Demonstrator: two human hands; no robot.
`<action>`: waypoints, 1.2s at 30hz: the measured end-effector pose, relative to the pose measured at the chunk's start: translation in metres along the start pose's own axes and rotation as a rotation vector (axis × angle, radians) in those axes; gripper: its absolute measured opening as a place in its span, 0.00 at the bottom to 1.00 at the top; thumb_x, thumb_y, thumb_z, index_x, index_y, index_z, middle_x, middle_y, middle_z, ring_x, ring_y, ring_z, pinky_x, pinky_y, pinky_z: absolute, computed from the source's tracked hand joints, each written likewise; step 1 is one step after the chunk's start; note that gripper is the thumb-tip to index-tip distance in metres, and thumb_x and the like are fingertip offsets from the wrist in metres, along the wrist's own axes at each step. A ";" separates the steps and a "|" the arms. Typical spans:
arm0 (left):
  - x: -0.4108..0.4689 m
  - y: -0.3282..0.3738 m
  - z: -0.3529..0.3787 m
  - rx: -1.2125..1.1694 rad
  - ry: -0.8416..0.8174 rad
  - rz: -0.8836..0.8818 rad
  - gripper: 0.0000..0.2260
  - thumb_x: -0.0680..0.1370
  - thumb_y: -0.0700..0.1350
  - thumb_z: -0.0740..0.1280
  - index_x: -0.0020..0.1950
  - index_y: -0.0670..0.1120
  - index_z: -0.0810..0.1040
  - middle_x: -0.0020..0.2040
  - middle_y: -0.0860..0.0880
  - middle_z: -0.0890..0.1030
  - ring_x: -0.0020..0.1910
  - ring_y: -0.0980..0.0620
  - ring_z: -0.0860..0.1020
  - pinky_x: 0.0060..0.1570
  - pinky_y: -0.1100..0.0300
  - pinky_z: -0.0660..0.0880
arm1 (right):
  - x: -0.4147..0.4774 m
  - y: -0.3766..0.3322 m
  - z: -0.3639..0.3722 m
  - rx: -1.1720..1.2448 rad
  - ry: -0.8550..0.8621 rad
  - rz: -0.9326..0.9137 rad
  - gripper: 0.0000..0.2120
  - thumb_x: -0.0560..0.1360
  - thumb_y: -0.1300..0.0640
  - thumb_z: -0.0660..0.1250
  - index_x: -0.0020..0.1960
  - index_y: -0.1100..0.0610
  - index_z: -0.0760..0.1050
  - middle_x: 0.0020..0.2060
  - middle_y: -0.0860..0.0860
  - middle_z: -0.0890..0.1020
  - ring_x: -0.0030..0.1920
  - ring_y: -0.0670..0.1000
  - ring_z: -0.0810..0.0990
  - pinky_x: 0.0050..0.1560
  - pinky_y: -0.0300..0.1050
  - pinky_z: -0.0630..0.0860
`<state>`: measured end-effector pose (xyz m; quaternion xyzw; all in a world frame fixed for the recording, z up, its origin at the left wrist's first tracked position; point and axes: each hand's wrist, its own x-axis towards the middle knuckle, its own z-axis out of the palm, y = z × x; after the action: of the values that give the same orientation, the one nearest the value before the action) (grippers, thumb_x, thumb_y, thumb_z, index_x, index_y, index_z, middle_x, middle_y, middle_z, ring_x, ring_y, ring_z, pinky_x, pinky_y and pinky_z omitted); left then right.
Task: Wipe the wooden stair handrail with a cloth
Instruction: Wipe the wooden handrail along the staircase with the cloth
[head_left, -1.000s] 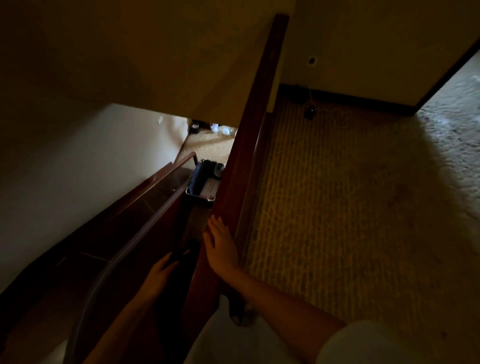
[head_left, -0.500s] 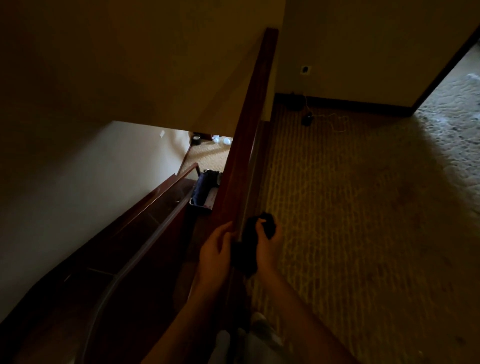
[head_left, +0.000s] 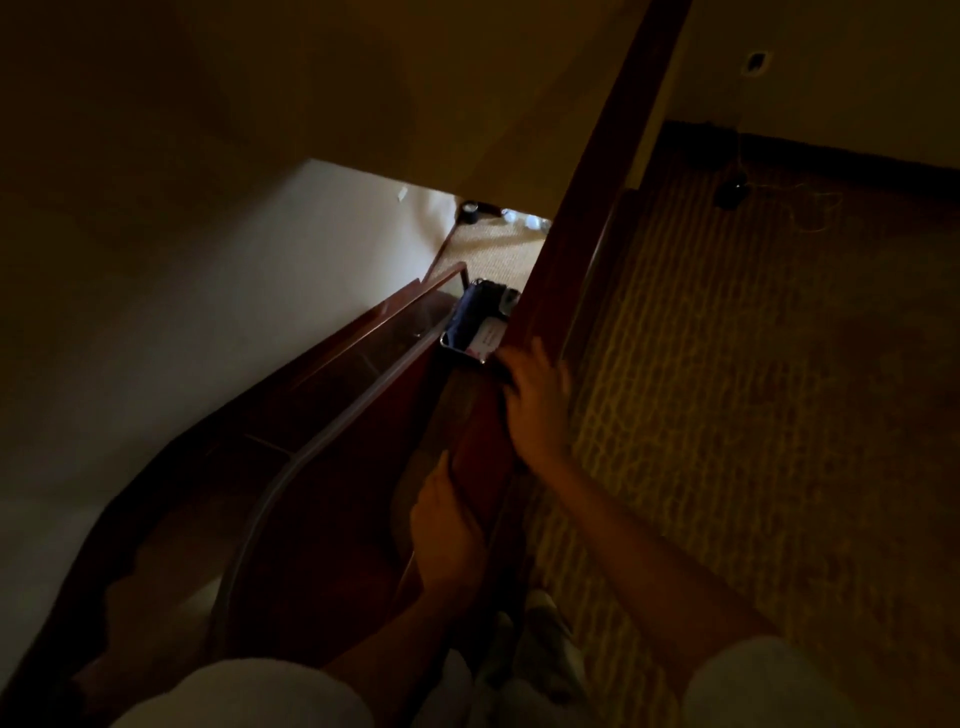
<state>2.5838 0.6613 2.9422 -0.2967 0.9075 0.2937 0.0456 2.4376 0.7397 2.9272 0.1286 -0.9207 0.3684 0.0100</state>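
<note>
The rail (head_left: 582, 234) is dark wood. It runs from near me, low in the middle, up and away to the far right, between the stairwell on the left and the carpet (head_left: 779, 415) on the right. My right hand (head_left: 535, 400) lies on top of it, about halfway along the stretch I can see. The fingers are stretched out flat and a little blurred. They press the cloth (head_left: 505, 376) down on the wood, and only a dark edge of it shows, at the left of my palm. My left hand (head_left: 449, 525) is nearer to me, against the rail's left face, with the thumb pointing up along the wood. The light is too dim to tell whether its fingers curl round the rail or just rest there. Just left of my right hand, down in the stairwell, sits a small tray (head_left: 470, 358) with something dark and something pale in it. Further left is a white wall (head_left: 208, 322).
</note>
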 end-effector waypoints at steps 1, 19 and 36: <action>0.002 0.001 0.000 0.006 0.005 -0.028 0.29 0.78 0.50 0.66 0.77 0.46 0.61 0.73 0.46 0.69 0.70 0.47 0.69 0.70 0.54 0.61 | 0.005 0.003 -0.005 0.036 0.046 0.083 0.22 0.77 0.65 0.65 0.71 0.57 0.71 0.71 0.53 0.72 0.77 0.55 0.58 0.77 0.57 0.50; 0.009 0.000 0.005 0.114 -0.021 -0.006 0.25 0.82 0.48 0.61 0.77 0.42 0.60 0.75 0.42 0.66 0.73 0.46 0.67 0.71 0.57 0.58 | -0.029 -0.016 0.007 0.047 -0.205 -0.150 0.28 0.74 0.75 0.62 0.72 0.59 0.69 0.73 0.57 0.68 0.75 0.56 0.63 0.74 0.53 0.64; 0.034 0.027 0.000 0.057 -0.013 -0.021 0.20 0.84 0.46 0.54 0.77 0.45 0.61 0.70 0.44 0.73 0.65 0.46 0.75 0.65 0.49 0.70 | -0.086 -0.029 0.013 0.645 0.298 0.531 0.20 0.81 0.59 0.62 0.73 0.60 0.66 0.70 0.51 0.68 0.69 0.42 0.67 0.65 0.23 0.59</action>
<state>2.5409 0.6614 2.9469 -0.3030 0.9120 0.2691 0.0631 2.5285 0.7301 2.9281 -0.1704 -0.7483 0.6411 0.0068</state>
